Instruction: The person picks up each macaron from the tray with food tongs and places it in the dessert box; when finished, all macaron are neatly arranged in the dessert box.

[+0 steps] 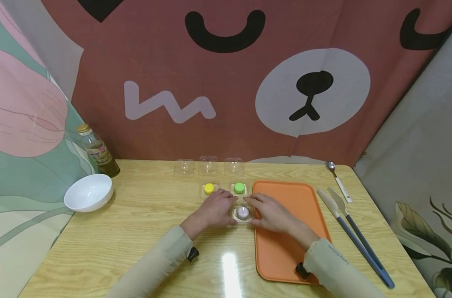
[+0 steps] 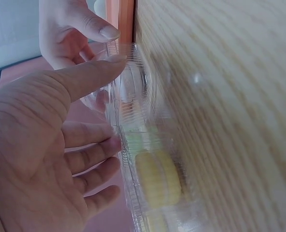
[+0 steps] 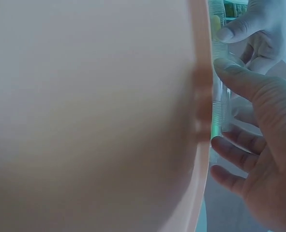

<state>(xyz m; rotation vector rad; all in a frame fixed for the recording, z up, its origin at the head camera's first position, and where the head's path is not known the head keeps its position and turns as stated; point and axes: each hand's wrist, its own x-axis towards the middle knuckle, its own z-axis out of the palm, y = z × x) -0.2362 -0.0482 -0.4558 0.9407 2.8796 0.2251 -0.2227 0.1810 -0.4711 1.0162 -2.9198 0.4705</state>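
Observation:
A small clear plastic box (image 1: 244, 221) with a lilac macaron (image 1: 242, 212) in it sits on the table, left of the orange tray. My left hand (image 1: 218, 208) holds the box's left side, thumb at the near edge and index finger at the far edge. On the other side my right hand (image 1: 271, 213) grips it the same way, partly over the tray. Just beyond are clear boxes with a yellow macaron (image 1: 209, 188) and a green macaron (image 1: 239, 188). In the left wrist view the yellow macaron (image 2: 157, 179) shows its pale filling through ridged plastic.
Several clear plastic boxes (image 1: 208, 166) line the back edge. The orange tray (image 1: 285, 252) lies right of centre, with two blue-handled knives (image 1: 360, 240) and a spoon (image 1: 337, 181) beyond it. A white bowl (image 1: 89, 193) and a glass bottle (image 1: 99, 153) stand at left.

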